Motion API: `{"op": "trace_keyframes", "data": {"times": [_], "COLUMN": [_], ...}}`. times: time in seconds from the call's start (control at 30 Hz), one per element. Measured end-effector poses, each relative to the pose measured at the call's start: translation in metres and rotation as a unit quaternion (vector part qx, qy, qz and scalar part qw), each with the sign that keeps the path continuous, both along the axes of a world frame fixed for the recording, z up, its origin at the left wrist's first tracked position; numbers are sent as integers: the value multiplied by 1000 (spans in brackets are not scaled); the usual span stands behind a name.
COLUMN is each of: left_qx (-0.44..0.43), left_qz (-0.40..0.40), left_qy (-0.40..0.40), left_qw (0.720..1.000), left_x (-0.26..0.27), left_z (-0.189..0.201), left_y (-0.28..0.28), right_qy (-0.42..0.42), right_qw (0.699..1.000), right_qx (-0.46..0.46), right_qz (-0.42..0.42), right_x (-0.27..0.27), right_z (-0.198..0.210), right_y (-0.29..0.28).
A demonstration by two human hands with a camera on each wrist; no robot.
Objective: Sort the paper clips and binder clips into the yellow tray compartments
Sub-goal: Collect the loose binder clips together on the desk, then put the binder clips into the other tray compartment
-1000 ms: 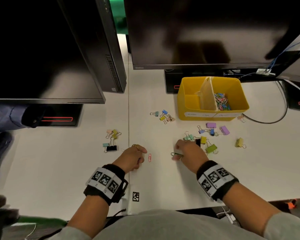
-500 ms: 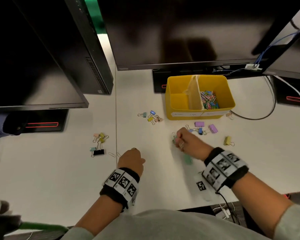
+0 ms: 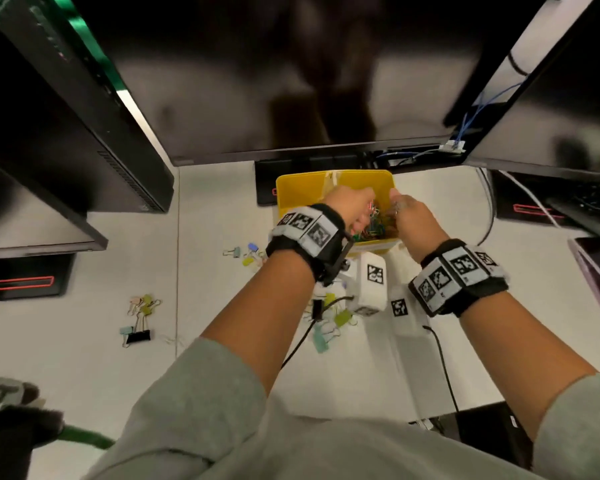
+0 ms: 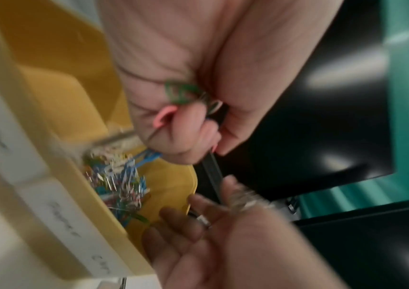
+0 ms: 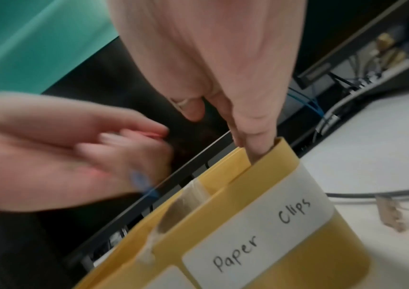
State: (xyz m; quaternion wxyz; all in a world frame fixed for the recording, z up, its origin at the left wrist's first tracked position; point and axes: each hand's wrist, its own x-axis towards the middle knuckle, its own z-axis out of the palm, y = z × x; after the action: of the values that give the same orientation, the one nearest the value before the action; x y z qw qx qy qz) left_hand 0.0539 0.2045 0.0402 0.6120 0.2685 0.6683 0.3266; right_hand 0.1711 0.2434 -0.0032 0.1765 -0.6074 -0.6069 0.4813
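The yellow tray stands under the middle monitor, split by a divider. Its right compartment, labelled "Paper Clips", holds a pile of coloured paper clips. Both hands hover over that compartment. In the left wrist view my left hand curls round green and pink paper clips, and a blue clip hangs just below its fingers. My right hand points its loose, straight fingers down inside the tray's right end, and I see nothing in them. Pastel binder clips lie on the table in front of the tray.
Two more groups of binder clips lie on the white table to the left. A dark monitor overhangs the tray, with others on both sides. A black cable curves right of the tray. A beige binder clip lies by that cable.
Both hands have lifted off the table and moved forward over the tray's right compartment. The left hand now holds paper clips picked up from the table.
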Motion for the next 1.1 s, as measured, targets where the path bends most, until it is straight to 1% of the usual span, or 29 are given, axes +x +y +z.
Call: {"op": "trace_keyframes", "data": {"times": [0.03,0.1,0.17,0.2,0.23,0.27,0.3,0.33,0.37,0.43,0.5,0.53,0.57,0.6,0.63,0.67,0.7,0.73,0.77,0.8,0.83,0.9,1.0,1.03,1.07,1.1], "left_qx": [-8,-26,-47,-35,-13,20,61,110,152,211,239,239,225,195,148,89,21,-37,-67,-74,-73,-87,-64,-72,-68,-64], "left_qz": [11,1,-5,-11,-32,-70,-105,-124,-121,-76,-38,-26,-14,-1,3,-6,-35,-76,-109,-143,-167,-189,-206,-219,-214,-203], "left_qy": [-9,-30,-57,-75,-76,-53,-11,34,69,117,197,252,315,379,433,472,494,508,521,534,540,535,551,551,558,551], "left_qw": [1000,999,997,997,996,996,993,986,978,967,950,937,922,905,889,877,869,857,844,830,821,819,806,802,799,807], "left_x": [6,13,14,11,7,1,-6,-14,-23,-42,-64,-76,-89,-102,-116,-127,-136,-142,-145,-149,-150,-148,-140,-139,-138,-137], "left_z": [0,-5,-10,-12,-9,-6,-2,-1,4,5,-1,-7,-13,-24,-33,-45,-59,-72,-82,-91,-97,-104,-121,-125,-128,-126], "left_y": [10,21,23,21,15,7,-5,-15,-29,-59,-92,-109,-129,-149,-171,-194,-216,-237,-255,-269,-280,-295,-306,-307,-305,-303], "right_qy": [43,94,107,110,103,73,35,7,5,23,29,17,-8,-63,-139,-209,-258,-281,-284,-278,-277,-289,-314,-323,-335,-345], "right_qw": [999,995,993,993,994,997,997,990,980,965,952,944,933,914,886,856,835,827,829,833,833,825,818,816,814,813], "right_qx": [-12,-22,-21,-19,-8,22,69,128,179,233,237,217,189,154,124,112,117,129,144,157,167,189,208,210,206,201], "right_qz": [-17,-30,-36,-36,-25,1,31,61,82,122,193,247,306,369,425,459,471,469,460,453,450,447,435,431,428,424], "right_x": [2,7,12,13,14,14,13,11,7,-6,-24,-33,-42,-51,-57,-61,-63,-63,-61,-59,-57,-53,-54,-56,-59,-62], "right_z": [-1,-1,-1,0,-1,3,5,8,12,19,11,3,-7,-18,-29,-40,-50,-57,-62,-68,-70,-71,-65,-63,-62,-61], "right_y": [2,3,2,0,-2,-6,-10,-17,-25,-52,-78,-91,-104,-116,-127,-135,-142,-146,-149,-150,-150,-149,-148,-150,-151,-153]}}
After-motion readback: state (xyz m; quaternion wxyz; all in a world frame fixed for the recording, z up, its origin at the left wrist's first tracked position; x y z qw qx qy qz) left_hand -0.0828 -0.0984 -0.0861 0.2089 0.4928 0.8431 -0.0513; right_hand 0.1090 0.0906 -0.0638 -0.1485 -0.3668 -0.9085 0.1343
